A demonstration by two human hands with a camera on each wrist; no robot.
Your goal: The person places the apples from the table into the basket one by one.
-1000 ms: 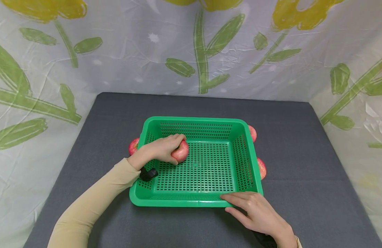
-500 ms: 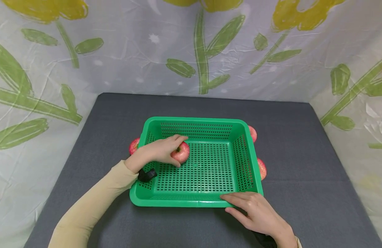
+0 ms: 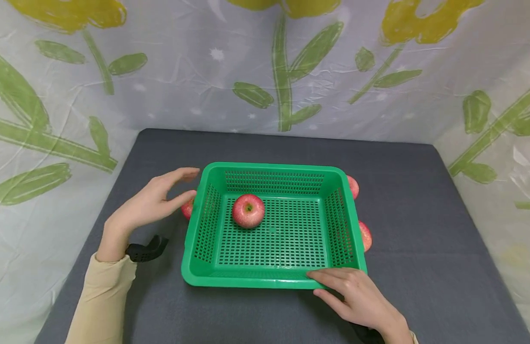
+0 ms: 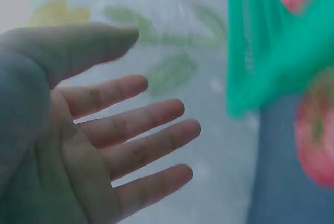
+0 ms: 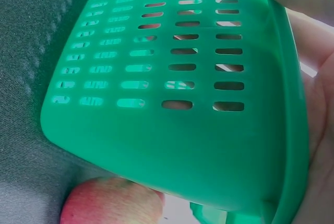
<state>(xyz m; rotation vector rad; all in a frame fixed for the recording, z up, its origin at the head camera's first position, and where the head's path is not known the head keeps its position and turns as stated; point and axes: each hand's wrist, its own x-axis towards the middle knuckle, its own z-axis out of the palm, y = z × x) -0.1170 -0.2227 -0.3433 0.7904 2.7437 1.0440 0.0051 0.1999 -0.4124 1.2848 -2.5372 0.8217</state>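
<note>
A green plastic basket point(image 3: 271, 283) with slotted walls sits mid-table. Inside it, toward the left, one red apple point(image 3: 248, 210) rests on the floor of the basket. My left hand point(image 3: 147, 203) hovers left of the basket with fingers extended and holds nothing, its fingertips near a second apple point(image 3: 187, 209) partly hidden by the basket's left wall. The left wrist view shows that palm and its spread fingers point(image 4: 141, 151). At the front right corner, my right hand point(image 3: 355, 296) holds the rim, fingers over the inside and thumb outside.
Against the basket's right side lie two more apples, a rear one point(image 3: 353, 187) and a nearer one point(image 3: 365, 236), both partly hidden. Grey cloth point(image 3: 419, 200) covers the table. A flower-printed sheet point(image 3: 170, 95) hangs around the back and sides.
The left hand has let go of the apple inside the basket and moved out leftward over the rim. The apple stays in the basket. The right hand keeps its place.
</note>
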